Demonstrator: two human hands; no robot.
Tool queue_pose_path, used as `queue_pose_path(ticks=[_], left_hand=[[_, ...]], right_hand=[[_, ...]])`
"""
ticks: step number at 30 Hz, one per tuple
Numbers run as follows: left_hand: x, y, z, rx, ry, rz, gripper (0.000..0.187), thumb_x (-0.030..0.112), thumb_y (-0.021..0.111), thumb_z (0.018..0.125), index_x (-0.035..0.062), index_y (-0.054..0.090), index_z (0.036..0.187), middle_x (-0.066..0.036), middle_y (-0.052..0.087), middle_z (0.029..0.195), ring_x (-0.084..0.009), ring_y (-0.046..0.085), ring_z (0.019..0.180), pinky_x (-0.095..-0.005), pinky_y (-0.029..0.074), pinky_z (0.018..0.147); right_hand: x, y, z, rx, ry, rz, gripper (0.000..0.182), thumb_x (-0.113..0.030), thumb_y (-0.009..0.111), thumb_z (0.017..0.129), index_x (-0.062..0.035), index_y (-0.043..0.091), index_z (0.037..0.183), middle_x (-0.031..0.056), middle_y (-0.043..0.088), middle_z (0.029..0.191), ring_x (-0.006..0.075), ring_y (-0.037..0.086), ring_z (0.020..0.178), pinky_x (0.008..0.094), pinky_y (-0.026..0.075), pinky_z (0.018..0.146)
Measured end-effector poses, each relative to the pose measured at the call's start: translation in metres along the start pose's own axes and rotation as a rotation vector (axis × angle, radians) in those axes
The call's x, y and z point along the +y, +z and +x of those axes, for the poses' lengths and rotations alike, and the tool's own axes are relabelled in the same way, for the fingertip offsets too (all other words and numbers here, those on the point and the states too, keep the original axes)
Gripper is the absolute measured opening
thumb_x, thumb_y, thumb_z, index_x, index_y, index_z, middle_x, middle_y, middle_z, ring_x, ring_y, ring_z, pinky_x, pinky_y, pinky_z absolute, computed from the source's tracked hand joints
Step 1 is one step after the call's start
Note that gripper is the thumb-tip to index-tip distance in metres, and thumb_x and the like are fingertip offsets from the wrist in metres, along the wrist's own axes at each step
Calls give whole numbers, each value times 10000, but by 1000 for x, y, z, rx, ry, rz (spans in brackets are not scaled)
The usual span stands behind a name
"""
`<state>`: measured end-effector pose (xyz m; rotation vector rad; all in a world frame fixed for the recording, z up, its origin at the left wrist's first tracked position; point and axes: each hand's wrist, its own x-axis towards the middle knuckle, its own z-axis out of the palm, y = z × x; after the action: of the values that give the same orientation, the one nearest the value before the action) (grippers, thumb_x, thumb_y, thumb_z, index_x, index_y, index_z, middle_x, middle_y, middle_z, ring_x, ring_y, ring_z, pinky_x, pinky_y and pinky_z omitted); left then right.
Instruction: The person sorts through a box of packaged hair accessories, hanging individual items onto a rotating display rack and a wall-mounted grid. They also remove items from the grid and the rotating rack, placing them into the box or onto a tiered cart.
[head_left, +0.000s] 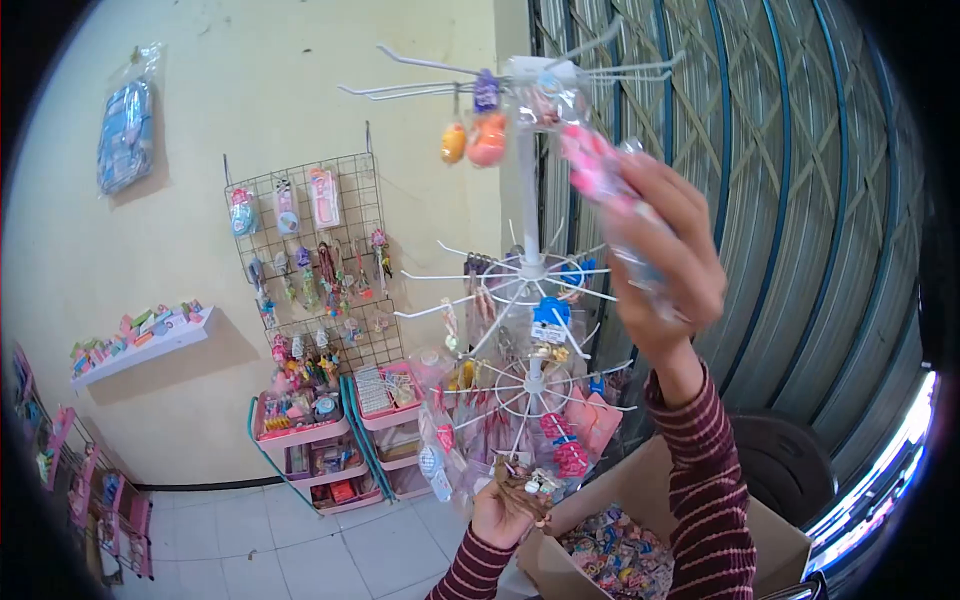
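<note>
My right hand [672, 245] is raised beside the top tier of a white wire display stand [528, 190]. Its fingers are closed around a small pink trinket in clear plastic [592, 165], blurred by motion. Another clear packet [548, 102] overlaps the stand's top. On the top hooks hang an orange plush charm [487, 138], a yellow one [453, 144] and a purple tag [486, 92]. Lower down, my left hand [500, 518] is closed on a bunch of brown trinkets with white charms [528, 488], just under the stand's bottom tier. A blue-topped packet [551, 315] hangs on the middle tier.
A cardboard box [790, 540] full of small packets stands below my right arm. Pink trolleys [300, 430] and a wire grid [375, 230] of trinkets line the wall, with a white shelf [150, 348] to the left. A folding metal shutter [780, 250] rises behind the stand.
</note>
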<state>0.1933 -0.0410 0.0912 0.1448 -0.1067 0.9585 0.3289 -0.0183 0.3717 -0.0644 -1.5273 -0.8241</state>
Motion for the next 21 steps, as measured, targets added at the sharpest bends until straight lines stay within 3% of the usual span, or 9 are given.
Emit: queue_pose_path(ticks=[2,4,6,10,11,16,18,21], left_hand=[[7,9,-4,-158,42,-99,179,167,375,799,66,502,874,-92,536,855,-261,513,782,-477,412,696],[14,12,-8,-165,89,-1,167,143,381,794,74,510,874,-60,547,812,-229,528,742,-441,416,721],[22,1,-8,-41,211,-173,235,190,353,816,59,545,851,-83,579,797,-271,543,759,-456,414,679],[38,5,-15,-6,305,-72,191,119,368,780,37,538,808,-95,577,749,-242,555,714,-426,430,689],[46,-10,-13,-87,259,-23,196,109,354,787,34,530,827,-100,575,753,-244,554,725,-424,438,675],[61,-8,-17,-59,350,-133,193,93,351,774,19,514,845,-115,572,759,-256,548,736,-429,433,675],[66,-11,-17,-11,392,-114,240,89,318,794,91,538,891,-88,587,771,-247,554,706,-426,418,689],[73,-17,-17,-6,362,-87,241,98,316,802,103,536,899,-81,587,768,-242,554,714,-417,417,678]], right_hand=[[6,25,23,-106,-269,-174,377,59,536,571,-86,579,917,124,526,1012,264,508,904,337,434,736],[19,57,33,-121,-446,-334,391,7,531,541,-137,592,899,75,536,980,244,500,907,319,437,736],[31,78,42,-143,-478,-354,379,1,533,551,-142,590,897,73,534,965,240,500,905,321,439,733],[37,103,65,-109,-554,-398,364,-9,538,563,-147,585,897,64,522,964,235,499,902,320,445,727],[38,106,69,-107,-556,-417,363,-7,541,561,-145,583,895,62,517,968,234,494,905,314,447,725],[30,119,74,-163,-523,-494,347,9,549,552,-130,588,868,60,521,939,239,486,907,315,445,721],[24,119,73,-189,-478,-568,348,39,547,537,-121,590,842,65,526,918,242,482,914,315,444,708],[16,122,75,-193,-423,-584,347,60,541,525,-115,589,821,70,532,902,241,482,906,311,444,690]])
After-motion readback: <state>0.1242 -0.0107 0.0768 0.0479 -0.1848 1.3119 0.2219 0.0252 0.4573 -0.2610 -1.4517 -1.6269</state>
